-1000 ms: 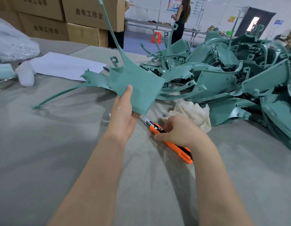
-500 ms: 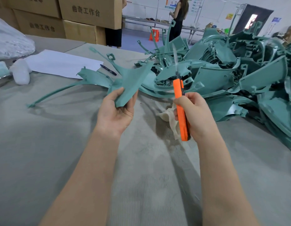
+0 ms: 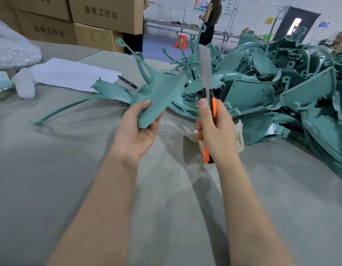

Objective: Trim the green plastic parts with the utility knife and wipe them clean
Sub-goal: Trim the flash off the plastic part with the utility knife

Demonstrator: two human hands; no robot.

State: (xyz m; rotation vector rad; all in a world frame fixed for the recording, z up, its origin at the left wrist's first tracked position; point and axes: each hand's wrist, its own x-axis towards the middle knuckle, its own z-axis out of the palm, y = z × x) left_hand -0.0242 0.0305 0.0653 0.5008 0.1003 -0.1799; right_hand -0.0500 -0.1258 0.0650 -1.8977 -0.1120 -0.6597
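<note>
Utility knife (image 3: pixel 214 109) lifted higher, gripped by right hand (image 3: pixel 217 131), left hand (image 3: pixel 135 131) holds curved green part (image 3: pixel 158 95)

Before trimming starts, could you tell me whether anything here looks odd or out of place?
The orange utility knife in the right hand has its steel blade extended very far, pointing upward beside the held green plastic part; such a long exposed blade looks hazardous.

1. The green plastic part (image 3: pixel 158 96) looks matt and smooth.
2. The utility knife (image 3: pixel 214 108) has an orange plastic body and a dull grey metal blade (image 3: pixel 204 68).
3. The table cover (image 3: pixel 166 217) is grey ribbed cloth.
4. The boxes (image 3: pixel 105 14) are matt brown cardboard.
</note>
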